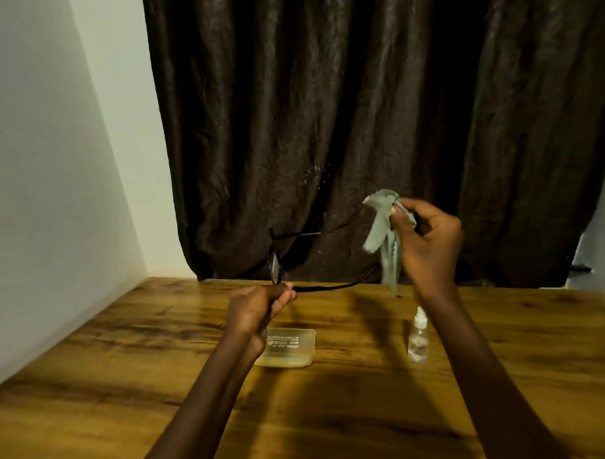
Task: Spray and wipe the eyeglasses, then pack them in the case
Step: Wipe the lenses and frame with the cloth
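Observation:
Black-framed eyeglasses hang in the air above the table's far edge, their arms unfolded and pointing right. My left hand is shut on the frame's lower corner, where the near arm joins it. My right hand, raised to the right of the glasses, grips a pale green cleaning cloth that dangles from my fingers, apart from the glasses. On the table below lies a translucent yellowish case with printed text, partly hidden by my left wrist. A small clear spray bottle stands upright beside my right forearm.
The wooden table runs up against a white wall on the left and a dark brown curtain at the back.

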